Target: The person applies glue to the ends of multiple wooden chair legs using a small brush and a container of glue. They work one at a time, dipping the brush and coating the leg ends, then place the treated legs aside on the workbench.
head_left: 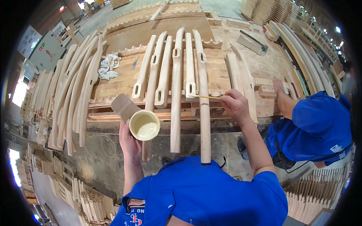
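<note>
A bright blue, short-sleeved fabric shirt [226, 194] bore a red-and-white emblem [135, 219] and white lettering [136, 210] at the frame's lower left; both forearms [256, 145] were bare.

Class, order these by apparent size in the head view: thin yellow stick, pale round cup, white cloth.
1. Pale round cup
2. White cloth
3. Thin yellow stick
Ranked by picture area covered.

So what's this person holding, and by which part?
Left hand: a tub, by its side. Right hand: a thin stick, by its right end. The brown flap: I can't tell.
</note>
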### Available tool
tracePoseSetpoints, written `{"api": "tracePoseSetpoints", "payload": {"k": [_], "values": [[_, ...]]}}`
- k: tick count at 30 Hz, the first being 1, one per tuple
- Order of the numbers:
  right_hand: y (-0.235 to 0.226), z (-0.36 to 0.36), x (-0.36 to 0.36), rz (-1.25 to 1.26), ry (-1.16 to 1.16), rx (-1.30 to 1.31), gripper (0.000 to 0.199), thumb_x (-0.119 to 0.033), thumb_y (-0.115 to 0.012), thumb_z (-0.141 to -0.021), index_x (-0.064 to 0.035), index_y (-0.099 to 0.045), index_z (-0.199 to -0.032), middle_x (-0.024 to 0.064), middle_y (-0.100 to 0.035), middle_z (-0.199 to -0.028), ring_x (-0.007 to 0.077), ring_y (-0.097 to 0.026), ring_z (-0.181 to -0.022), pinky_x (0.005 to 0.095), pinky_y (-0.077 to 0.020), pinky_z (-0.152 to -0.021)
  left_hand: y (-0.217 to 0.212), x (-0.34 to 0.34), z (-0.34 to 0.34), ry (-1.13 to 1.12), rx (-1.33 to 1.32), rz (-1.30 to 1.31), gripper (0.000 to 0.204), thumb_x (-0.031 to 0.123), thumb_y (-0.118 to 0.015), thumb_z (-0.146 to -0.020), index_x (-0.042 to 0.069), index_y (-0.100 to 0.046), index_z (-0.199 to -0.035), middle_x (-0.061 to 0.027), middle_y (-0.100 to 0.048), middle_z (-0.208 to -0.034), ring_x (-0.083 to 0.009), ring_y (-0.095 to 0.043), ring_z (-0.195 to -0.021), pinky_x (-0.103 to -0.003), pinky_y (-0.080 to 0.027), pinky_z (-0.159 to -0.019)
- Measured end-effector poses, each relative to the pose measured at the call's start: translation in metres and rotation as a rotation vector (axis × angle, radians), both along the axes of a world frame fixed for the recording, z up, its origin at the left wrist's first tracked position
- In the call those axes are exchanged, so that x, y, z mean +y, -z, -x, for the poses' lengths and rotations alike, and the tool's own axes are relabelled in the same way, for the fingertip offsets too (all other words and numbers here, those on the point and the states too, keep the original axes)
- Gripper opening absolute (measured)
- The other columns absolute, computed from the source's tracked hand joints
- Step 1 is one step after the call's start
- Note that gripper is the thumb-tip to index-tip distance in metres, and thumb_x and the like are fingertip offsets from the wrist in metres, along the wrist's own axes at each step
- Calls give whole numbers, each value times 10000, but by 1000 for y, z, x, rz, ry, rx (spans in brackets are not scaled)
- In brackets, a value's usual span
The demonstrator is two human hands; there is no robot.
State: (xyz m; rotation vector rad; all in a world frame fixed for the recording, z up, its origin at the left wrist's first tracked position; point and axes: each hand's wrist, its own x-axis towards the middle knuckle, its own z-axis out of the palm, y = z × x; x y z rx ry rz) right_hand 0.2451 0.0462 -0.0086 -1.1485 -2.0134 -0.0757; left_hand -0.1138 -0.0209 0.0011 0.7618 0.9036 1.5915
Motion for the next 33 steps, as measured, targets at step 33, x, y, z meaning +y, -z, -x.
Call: {"api": "tracePoseSetpoints", "payload": {"k": [33], "values": [[-114,194,-29,214,-178,-394,88,-167,-699,-765,-101,-659,-806,39,-576,-715,206,-582,-637,331,-461,-576,1,49,84,161,164,-160,303,124,-403,-987,-20,-469,-1246,-100,-589,-1117,-126,-558,-1009,-285,-456,-885]]}}
